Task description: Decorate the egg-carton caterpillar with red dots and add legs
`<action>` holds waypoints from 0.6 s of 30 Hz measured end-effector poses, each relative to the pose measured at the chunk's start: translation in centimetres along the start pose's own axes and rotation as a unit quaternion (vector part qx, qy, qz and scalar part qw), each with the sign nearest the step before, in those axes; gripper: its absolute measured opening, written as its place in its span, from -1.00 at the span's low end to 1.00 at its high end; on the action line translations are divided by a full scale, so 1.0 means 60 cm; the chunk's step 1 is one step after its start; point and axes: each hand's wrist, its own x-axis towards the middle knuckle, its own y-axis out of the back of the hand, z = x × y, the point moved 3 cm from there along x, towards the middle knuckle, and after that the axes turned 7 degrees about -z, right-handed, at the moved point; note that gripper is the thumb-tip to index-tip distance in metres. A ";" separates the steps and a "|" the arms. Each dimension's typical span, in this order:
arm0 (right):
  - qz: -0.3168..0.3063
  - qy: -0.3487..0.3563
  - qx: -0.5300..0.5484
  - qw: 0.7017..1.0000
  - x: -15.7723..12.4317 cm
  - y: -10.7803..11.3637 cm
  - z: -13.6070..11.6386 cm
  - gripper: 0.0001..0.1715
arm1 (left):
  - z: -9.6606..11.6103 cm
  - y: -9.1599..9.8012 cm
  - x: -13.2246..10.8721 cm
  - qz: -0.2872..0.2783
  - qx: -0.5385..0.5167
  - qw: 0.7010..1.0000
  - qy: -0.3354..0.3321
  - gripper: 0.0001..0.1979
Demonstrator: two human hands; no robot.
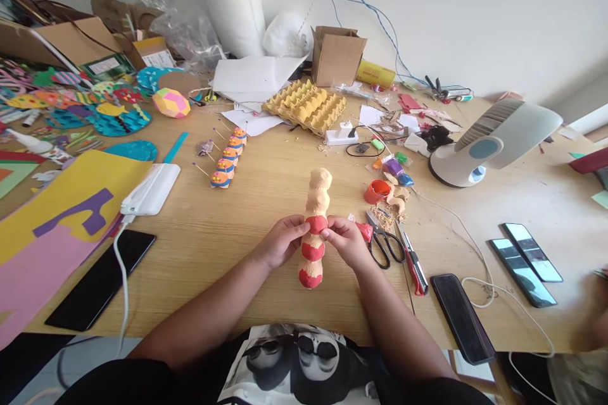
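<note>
Over the table [256, 164], fingers [295, 230] partly hide the bumpy strip [316, 225] (its middle).

Both forearms [209, 309] slant forward, converging — left grip [284, 242] and right grip [348, 243] pinched, facing each other.

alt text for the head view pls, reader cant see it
A left hand and right hand hold a bumpy strip, its three nearer bumps partly red, above a wooden table. To the left sits an orange-and-blue strip; scissors, a craft knife and a red cup are to the right.
</note>
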 end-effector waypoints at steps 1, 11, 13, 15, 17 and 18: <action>0.006 0.000 -0.010 1.000 0.001 0.000 0.002 -0.60 | -0.001 -0.001 0.001 0.004 0.002 1.000 0.002 -0.69; 0.050 -0.049 -0.238 0.969 0.012 0.013 0.018 -0.51 | 0.016 0.019 0.010 0.092 0.201 0.975 0.005 -0.33; 0.045 -0.049 -0.287 0.956 0.013 0.019 0.015 -0.51 | 0.021 0.022 0.010 0.061 0.242 0.968 0.004 -0.43; 0.029 -0.045 -0.332 0.942 0.012 0.023 0.012 -0.51 | 0.024 0.029 0.012 0.041 0.283 0.958 -0.004 -0.54; 0.010 -0.044 -0.366 0.929 0.011 0.024 0.009 -0.53 | 0.026 0.040 0.014 0.038 0.322 0.946 -0.002 -0.56; 0.003 -0.047 -0.381 0.924 0.010 0.024 0.008 -0.53 | 0.027 0.045 0.015 0.031 0.339 0.940 -0.002 -0.55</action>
